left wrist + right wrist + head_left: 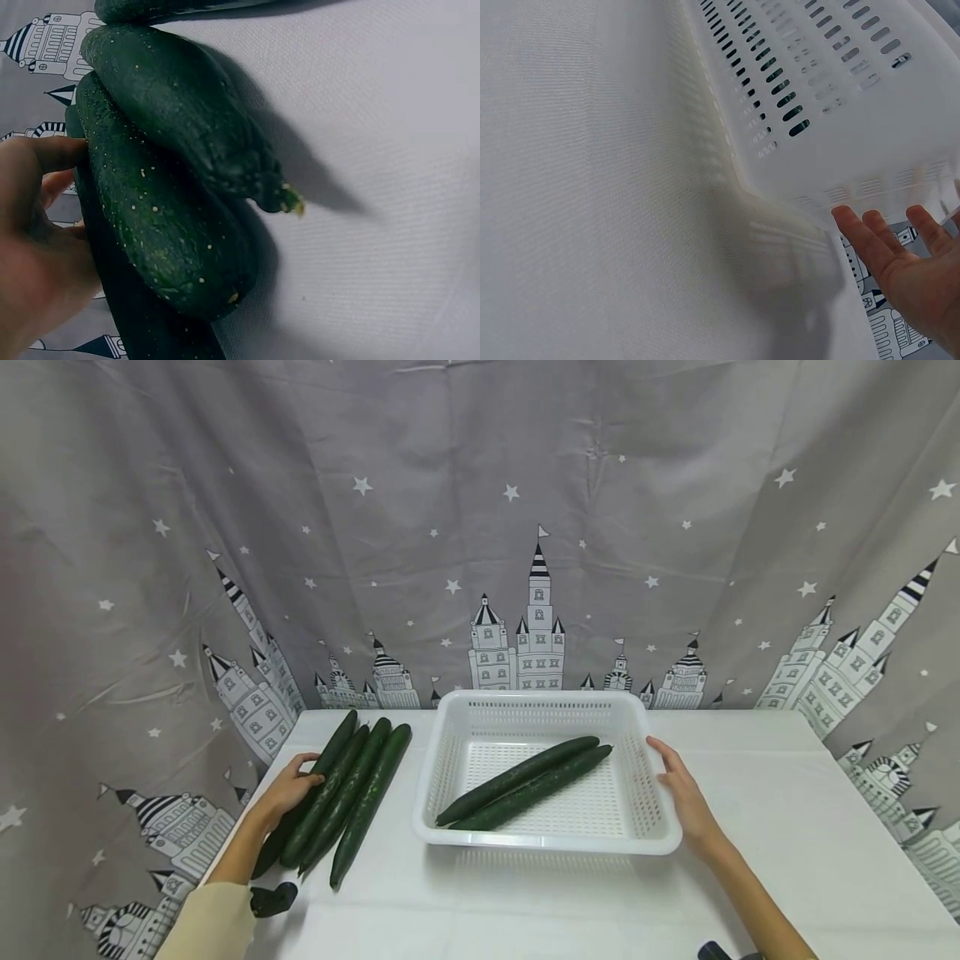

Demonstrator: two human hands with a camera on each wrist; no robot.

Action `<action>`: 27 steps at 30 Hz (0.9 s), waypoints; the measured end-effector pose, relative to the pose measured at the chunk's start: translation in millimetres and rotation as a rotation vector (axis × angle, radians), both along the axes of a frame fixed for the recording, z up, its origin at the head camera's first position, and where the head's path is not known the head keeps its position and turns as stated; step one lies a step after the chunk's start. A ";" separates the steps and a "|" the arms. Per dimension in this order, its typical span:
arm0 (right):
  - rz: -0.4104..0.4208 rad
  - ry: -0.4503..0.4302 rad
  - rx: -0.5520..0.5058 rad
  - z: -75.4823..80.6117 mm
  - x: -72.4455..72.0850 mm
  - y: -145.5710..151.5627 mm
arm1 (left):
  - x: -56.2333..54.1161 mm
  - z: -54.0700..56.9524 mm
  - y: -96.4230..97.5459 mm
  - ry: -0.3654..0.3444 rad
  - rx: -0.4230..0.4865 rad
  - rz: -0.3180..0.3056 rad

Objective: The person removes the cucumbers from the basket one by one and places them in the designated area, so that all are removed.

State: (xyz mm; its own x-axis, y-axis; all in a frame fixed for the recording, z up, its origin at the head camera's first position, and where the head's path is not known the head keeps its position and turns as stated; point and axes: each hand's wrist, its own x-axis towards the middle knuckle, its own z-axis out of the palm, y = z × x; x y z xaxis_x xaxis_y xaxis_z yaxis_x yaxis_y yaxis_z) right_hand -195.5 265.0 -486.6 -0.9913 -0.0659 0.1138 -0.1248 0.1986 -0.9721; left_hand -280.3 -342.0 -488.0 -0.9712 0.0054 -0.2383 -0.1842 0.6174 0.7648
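My left hand (291, 789) is over the leftmost of several dark green cucumbers (372, 802) lying side by side on the left. Its fingers and thumb bend round that outer cucumber (124, 289), and the index fingertip reaches the neighbouring cucumber (142, 195). The white plastic basket (555, 843) stands in the middle, with two more cucumbers (525, 783) lying slantwise and side by side on its floor. At the basket's right end is my right hand (686, 797), its fingers (866, 236) extended along the outside wall.
A white cloth (787, 827) covers the table. Behind it and along the left side hangs a grey curtain (480, 468) printed with castles and stars. Dark devices (273, 900) are worn at both wrists.
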 end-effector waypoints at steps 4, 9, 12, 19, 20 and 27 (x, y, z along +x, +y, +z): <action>0.001 -0.005 0.001 0.4 -1.1 0.6 | -2.5 0.4 -1.0 0.005 -0.023 0.017; 0.003 0.000 0.009 1.1 -1.2 1.0 | -5.7 5.1 2.3 0.028 -0.034 0.029; 0.006 0.001 0.004 1.3 -0.9 1.6 | -6.9 10.6 9.3 0.093 -0.076 0.023; 0.016 0.001 -0.007 1.9 -0.3 2.5 | -10.8 26.3 45.7 0.382 -0.150 -0.001; 0.016 0.004 -0.005 2.0 -0.4 2.5 | -10.5 29.2 53.6 0.427 -0.146 -0.019; 0.011 0.011 0.008 3.1 0.0 2.7 | -3.8 48.6 118.7 0.582 -0.039 -0.181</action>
State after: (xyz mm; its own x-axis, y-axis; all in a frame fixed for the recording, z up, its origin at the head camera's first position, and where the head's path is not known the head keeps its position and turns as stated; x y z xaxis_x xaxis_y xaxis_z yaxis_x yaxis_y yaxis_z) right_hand -195.5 267.8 -483.5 -0.9892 -0.0773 0.1241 -0.1376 0.2052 -0.9690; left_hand -284.1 -223.3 -439.4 -0.9265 0.1844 0.3279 0.3676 0.6292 0.6848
